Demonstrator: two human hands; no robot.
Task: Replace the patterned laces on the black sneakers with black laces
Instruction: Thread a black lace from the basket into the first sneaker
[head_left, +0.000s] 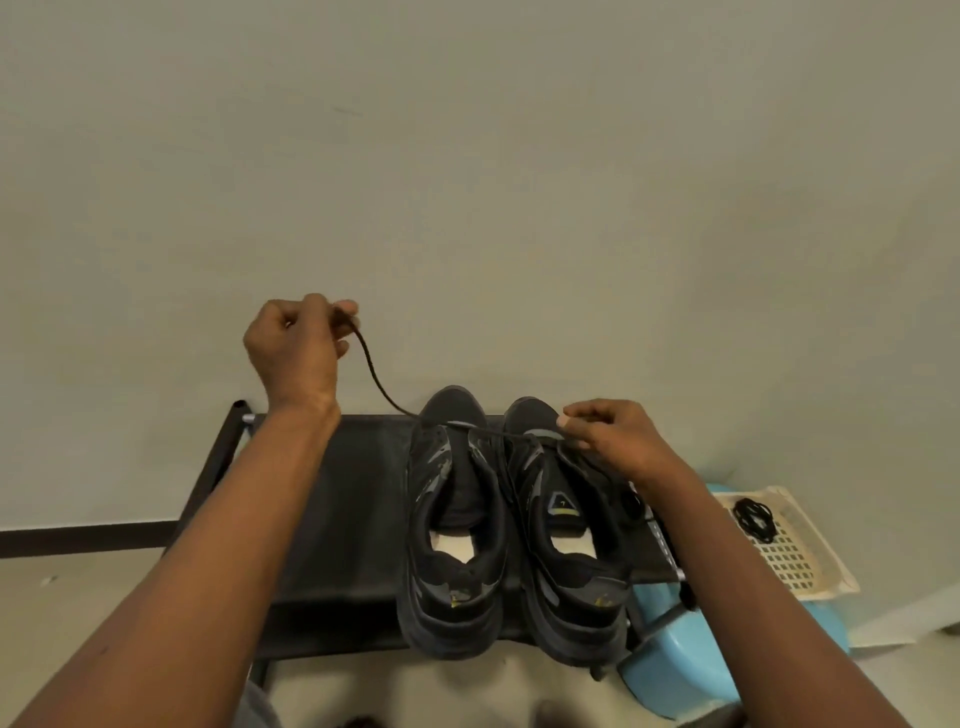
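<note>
Two black sneakers stand side by side on a black rack, toes toward the wall. The left sneaker has no lace in it. A dark lace runs from the front eyelets of the right sneaker up to the left. My left hand is raised above the rack and pinches the lace's far end. At the toe end of the right sneaker, my right hand pinches the lace at the eyelets.
A cream slotted basket to the right holds a coiled black lace and rests on a light blue plastic stool. A plain wall stands right behind the rack. Pale floor lies below.
</note>
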